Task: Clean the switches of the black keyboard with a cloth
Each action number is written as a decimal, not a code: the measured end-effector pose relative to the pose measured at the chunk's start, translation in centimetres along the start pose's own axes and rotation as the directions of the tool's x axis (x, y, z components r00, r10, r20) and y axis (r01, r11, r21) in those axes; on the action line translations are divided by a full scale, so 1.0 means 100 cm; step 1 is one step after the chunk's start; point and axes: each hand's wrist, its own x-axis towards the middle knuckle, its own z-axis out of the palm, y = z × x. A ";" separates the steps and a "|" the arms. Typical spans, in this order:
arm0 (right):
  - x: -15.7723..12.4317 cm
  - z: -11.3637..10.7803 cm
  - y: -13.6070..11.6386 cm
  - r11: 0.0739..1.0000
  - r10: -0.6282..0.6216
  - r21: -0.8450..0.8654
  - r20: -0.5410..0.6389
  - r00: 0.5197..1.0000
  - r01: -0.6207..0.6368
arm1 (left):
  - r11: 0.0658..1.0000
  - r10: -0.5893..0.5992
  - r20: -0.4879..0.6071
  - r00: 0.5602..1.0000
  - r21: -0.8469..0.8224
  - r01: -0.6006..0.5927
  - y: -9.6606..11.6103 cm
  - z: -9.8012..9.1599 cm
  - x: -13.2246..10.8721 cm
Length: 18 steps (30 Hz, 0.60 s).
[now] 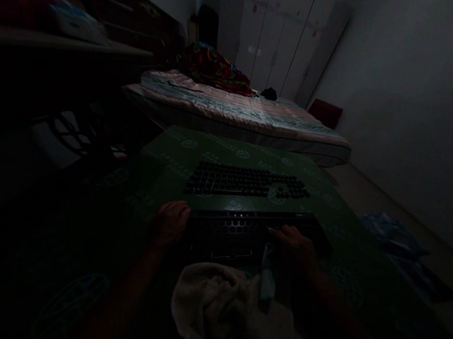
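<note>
A black keyboard base (221, 237) with its keys off lies on the green table, rows of round key openings showing. At its left end rests my left hand (171, 221), fingers closed around the edge. My right hand (293, 242) is over the right part of the base, fingers pinched on a thin cloth (268, 277) whose pale bluish end hangs down toward me. Just beyond the base, loose black keycaps (245, 181) are laid out in keyboard order. Nearest me is a crumpled beige towel (216, 304). Dim light hides finger detail.
The green table cover (156, 159) has white globe prints. Behind it stands a bed (247, 108) with a red patterned blanket (214, 69). A dark shelf (64, 42) is at left. Blue fabric (394, 235) lies on the floor at right, near the wall.
</note>
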 end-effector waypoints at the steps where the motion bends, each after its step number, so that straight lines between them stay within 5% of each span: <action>1: -0.001 0.000 0.001 1.000 0.014 -0.003 0.004 1.000 -0.014 | 1.000 0.002 0.001 1.000 0.000 -0.002 0.000 0.000 0.000; 11: 0.010 -0.008 -0.010 0.994 0.098 -0.056 0.006 0.995 -0.098 | 1.000 0.004 0.020 1.000 0.008 -0.005 0.004 -0.005 -0.001; 18: 0.003 -0.009 -0.015 0.994 0.029 -0.105 0.063 0.998 -0.022 | 1.000 -0.006 0.028 1.000 0.021 0.005 0.005 -0.004 -0.002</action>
